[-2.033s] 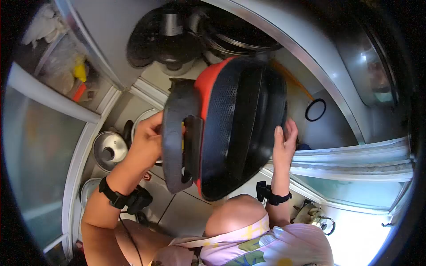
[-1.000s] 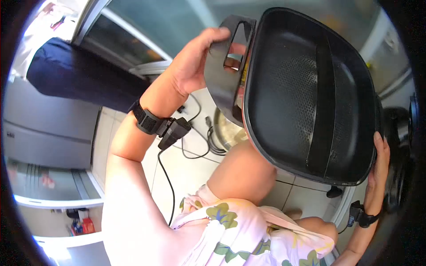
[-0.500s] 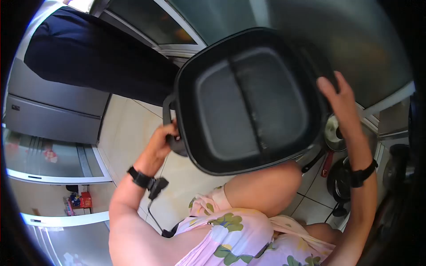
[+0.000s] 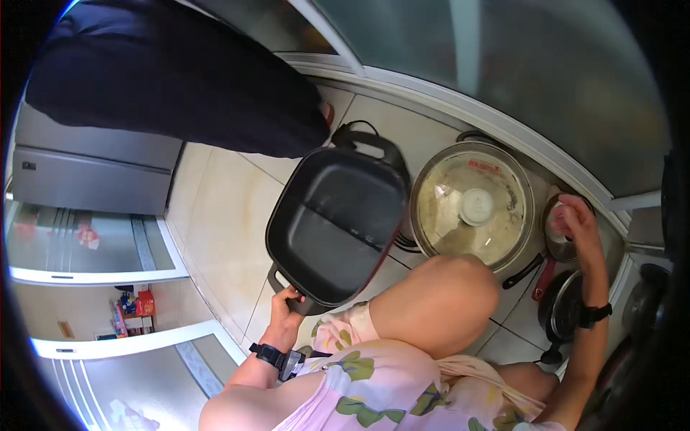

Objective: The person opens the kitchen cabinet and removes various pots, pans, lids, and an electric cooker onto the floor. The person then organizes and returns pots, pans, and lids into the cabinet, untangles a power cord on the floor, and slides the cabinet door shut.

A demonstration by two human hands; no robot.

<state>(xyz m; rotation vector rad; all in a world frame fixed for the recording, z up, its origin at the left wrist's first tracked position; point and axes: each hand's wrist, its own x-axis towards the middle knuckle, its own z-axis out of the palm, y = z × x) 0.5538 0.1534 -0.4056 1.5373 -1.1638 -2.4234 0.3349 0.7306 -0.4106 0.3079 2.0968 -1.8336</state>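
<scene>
A black square hot pot with a divider across its middle (image 4: 327,248) is held tilted low over the floor tiles. My left hand (image 4: 284,316) grips its near loop handle; the far handle is free. My right hand (image 4: 575,219), fingers loosely apart and holding nothing visible, is over a small pan with a glass lid (image 4: 559,237) at the right. Whether the fingers touch that lid cannot be made out. Between the two hands stands a large round pan under a glass lid with a pale knob (image 4: 474,205).
A person's dark-clothed leg (image 4: 194,79) stands at the upper left, close to the pot. Glass sliding doors (image 4: 517,72) run along the back. A black pan (image 4: 560,305) lies beside my right forearm. A grey fridge (image 4: 90,179) and cabinets are on the left.
My right hand has let go of the hot pot and moved down toward the small lidded pan. My left hand has lowered and turned the pot, so the large lidded pan shows.
</scene>
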